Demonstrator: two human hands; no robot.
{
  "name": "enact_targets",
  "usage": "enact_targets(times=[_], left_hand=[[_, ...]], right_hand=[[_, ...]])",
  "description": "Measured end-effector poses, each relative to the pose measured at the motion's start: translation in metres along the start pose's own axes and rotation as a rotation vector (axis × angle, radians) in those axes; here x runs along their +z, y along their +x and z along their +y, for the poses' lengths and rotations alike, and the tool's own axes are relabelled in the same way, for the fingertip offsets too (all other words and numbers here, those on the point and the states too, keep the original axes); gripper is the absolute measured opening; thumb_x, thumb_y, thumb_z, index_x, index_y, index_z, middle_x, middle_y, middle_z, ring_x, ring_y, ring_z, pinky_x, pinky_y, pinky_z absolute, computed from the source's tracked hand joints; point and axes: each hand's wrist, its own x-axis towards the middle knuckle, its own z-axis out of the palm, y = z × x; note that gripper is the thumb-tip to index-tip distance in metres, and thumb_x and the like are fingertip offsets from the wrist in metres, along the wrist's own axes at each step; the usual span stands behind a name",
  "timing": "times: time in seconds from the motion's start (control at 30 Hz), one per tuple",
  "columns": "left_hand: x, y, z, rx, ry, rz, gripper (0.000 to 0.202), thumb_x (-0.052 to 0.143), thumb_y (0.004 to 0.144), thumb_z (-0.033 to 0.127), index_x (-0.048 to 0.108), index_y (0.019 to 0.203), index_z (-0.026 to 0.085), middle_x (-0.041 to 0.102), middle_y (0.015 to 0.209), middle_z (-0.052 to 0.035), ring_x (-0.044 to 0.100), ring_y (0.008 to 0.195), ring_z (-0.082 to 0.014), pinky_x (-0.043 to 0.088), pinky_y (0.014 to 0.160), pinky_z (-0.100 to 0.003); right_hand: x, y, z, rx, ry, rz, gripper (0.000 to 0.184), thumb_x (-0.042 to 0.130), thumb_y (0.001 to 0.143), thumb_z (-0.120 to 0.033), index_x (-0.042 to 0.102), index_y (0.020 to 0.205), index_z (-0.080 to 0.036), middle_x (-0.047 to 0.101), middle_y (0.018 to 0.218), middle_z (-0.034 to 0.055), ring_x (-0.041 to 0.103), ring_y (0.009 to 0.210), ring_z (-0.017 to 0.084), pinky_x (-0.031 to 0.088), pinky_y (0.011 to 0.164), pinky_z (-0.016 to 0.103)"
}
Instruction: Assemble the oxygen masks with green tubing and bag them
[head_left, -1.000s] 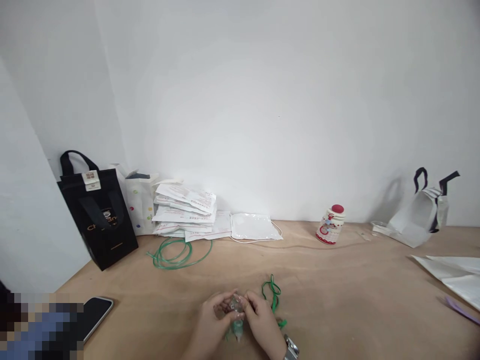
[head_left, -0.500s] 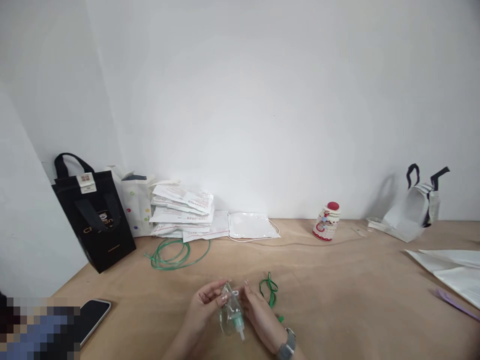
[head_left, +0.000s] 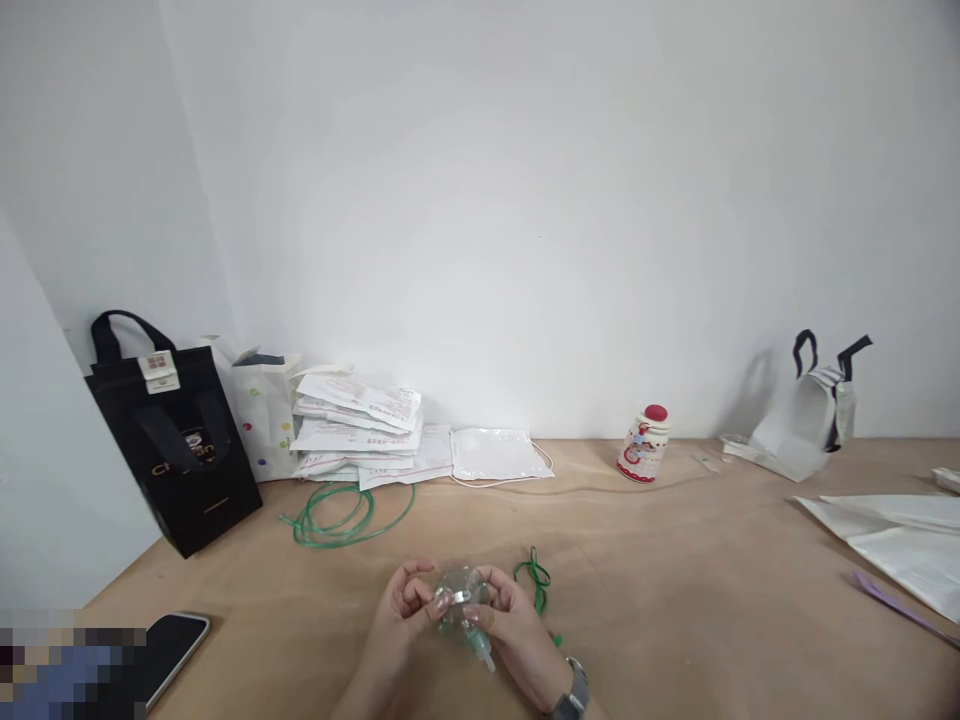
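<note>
A clear plastic oxygen mask (head_left: 457, 582) with a pale green connector (head_left: 478, 642) is held between my two hands above the table. My left hand (head_left: 411, 604) is closed on its left side, thumb on a small metallic strip (head_left: 460, 597) across the mask. My right hand (head_left: 507, 612) grips the right side, with the thumb on the front near the connector. The connector's narrow tip points down and to the right. Just right of my right hand, a bundled green elastic strap (head_left: 537, 580) lies on the table (head_left: 645, 600).
Coiled green tubing (head_left: 334, 520) lies before stacked white packets (head_left: 356, 430). A black bag (head_left: 180, 450) and dotted white bag (head_left: 262, 420) stand left, a phone (head_left: 176, 650) nearer. Toward the right are a red-capped bottle (head_left: 643, 445), a strapped white item (head_left: 810, 420) and white sheets (head_left: 892, 540).
My right hand has closed onto the mask; before, its fingers were apart beside it. The mask has turned, so the metallic strip now shows across its front. The view has shifted slightly right.
</note>
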Motion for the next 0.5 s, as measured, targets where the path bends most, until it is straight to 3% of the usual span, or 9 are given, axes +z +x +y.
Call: enact_targets(times=[0.17,0.37,0.5], left_hand=[[0.0004,-0.0028,-0.0001,0.049,0.046,-0.007,0.039,0.075,0.054,0.026,0.051,0.083,0.017,0.049,0.045,0.0099,0.046,0.045,-0.0073,0.035,0.050,-0.019],[0.0016,-0.0042,-0.0007,0.107,0.057,0.008,0.037,0.074,0.056,0.025,0.049,0.083,0.017,0.048,0.048,0.0098,0.045,0.047,-0.0067,0.035,0.050,-0.018],[0.0029,-0.0055,-0.0003,0.122,0.057,-0.018,0.033,0.072,0.059,0.024,0.049,0.081,0.018,0.047,0.050,0.0092,0.044,0.050,-0.0070,0.035,0.051,-0.018]], right_hand=[[-0.0035,0.0013,0.0025,-0.043,-0.121,0.072,0.025,0.073,0.059,-0.024,0.056,0.077,-0.018,0.061,0.072,-0.0004,0.056,0.067,0.013,0.041,0.062,0.024],[-0.0046,0.0015,0.0036,-0.084,-0.202,0.084,0.043,0.079,0.048,-0.019,0.055,0.084,-0.020,0.060,0.078,-0.0018,0.056,0.073,0.014,0.043,0.066,0.024],[-0.0056,0.0014,0.0047,-0.113,-0.263,0.094,0.033,0.076,0.054,-0.021,0.055,0.079,-0.019,0.058,0.073,-0.0023,0.054,0.069,0.013,0.041,0.063,0.023]])
